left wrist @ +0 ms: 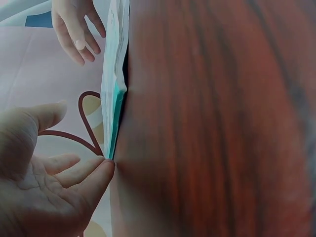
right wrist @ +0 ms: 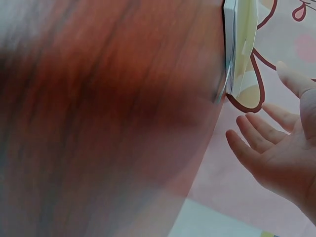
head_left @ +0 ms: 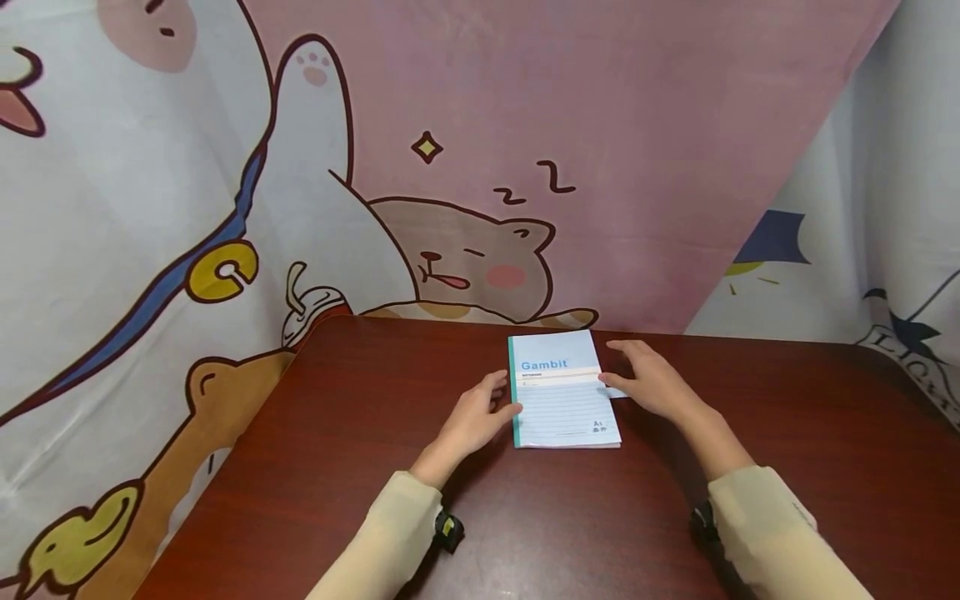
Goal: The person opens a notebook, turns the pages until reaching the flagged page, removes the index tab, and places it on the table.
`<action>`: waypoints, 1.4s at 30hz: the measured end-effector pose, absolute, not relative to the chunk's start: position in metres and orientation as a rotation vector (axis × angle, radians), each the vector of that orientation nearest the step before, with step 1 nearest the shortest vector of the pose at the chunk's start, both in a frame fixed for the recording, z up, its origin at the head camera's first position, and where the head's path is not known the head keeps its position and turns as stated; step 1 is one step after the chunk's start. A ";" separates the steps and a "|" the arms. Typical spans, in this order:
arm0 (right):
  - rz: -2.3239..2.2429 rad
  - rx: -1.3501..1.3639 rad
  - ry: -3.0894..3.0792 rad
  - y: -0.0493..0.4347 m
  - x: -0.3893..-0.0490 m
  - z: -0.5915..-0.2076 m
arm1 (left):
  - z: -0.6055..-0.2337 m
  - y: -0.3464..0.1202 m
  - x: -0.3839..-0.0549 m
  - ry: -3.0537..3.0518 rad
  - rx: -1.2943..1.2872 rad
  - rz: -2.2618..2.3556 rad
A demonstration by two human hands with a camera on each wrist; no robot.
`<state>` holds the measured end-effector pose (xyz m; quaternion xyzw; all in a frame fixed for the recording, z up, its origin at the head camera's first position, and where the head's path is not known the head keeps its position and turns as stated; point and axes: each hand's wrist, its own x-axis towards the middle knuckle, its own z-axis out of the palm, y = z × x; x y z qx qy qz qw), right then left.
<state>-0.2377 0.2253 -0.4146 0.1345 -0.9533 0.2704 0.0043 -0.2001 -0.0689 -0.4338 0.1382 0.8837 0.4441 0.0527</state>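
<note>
A closed notebook (head_left: 562, 412) with "Gambit" on its pale blue and white cover lies on the dark red-brown table. Its teal spine (left wrist: 117, 111) faces my left hand (head_left: 474, 417). That hand's fingers are spread and gently bent, with the lower fingertips right at the spine in the left wrist view. On the opposite side, my right hand (head_left: 652, 382) is held with fingers loosely extended beside the page edges (right wrist: 230, 54). From under the notebook's right side pokes a small white piece (head_left: 618, 392), close to the right thumb. Neither hand grips anything.
The wooden table (head_left: 360, 500) ends at the back against a pink and white cloth (head_left: 637, 167) printed with cartoon animals. More of this cloth hangs at the left and right. A black strap device (head_left: 448, 531) sits at the left wrist.
</note>
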 end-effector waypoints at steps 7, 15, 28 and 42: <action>0.965 0.437 -2.975 0.216 -0.233 -0.428 | -0.443 -0.072 -0.196 2.634 0.377 1.430; 0.995 0.443 -2.970 0.218 -0.230 -0.429 | -0.445 -0.063 -0.198 2.590 0.368 1.487; 1.015 0.430 -2.964 0.220 -0.229 -0.426 | -0.444 -0.057 -0.201 2.555 0.352 1.527; 1.057 0.378 -2.954 0.222 -0.234 -0.415 | -0.439 -0.054 -0.207 2.558 0.340 1.542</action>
